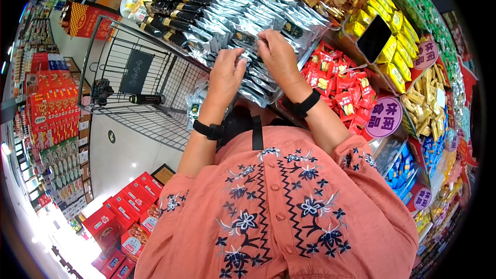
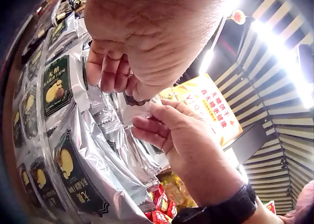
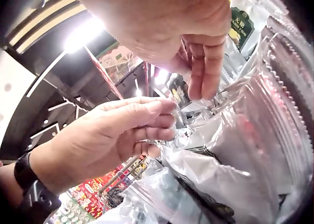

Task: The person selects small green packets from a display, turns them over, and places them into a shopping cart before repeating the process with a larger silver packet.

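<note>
Silver biscuit packets (image 1: 219,10) with dark labels stand in packed rows in front of me; a potato-coloured round biscuit shows on a label (image 2: 58,91) in the left wrist view. My right hand (image 1: 281,64) is over the near rows, its thumb and forefinger pinching the top edge of a silver packet (image 2: 135,100). Beside it, my left hand (image 1: 226,75) hovers at the packets' upper edges. Its fingers are loosely curved, with nothing held between them and the thumb, as the right wrist view shows.
A wire shopping cart (image 1: 155,80) holding a dark bottle (image 1: 146,99) stands at the left. Red snack packets (image 1: 338,82) lie right of the silver ones, with yellow packets (image 1: 395,72) and a black screen (image 1: 374,39) beyond. Red boxes (image 1: 124,212) are stacked lower left.
</note>
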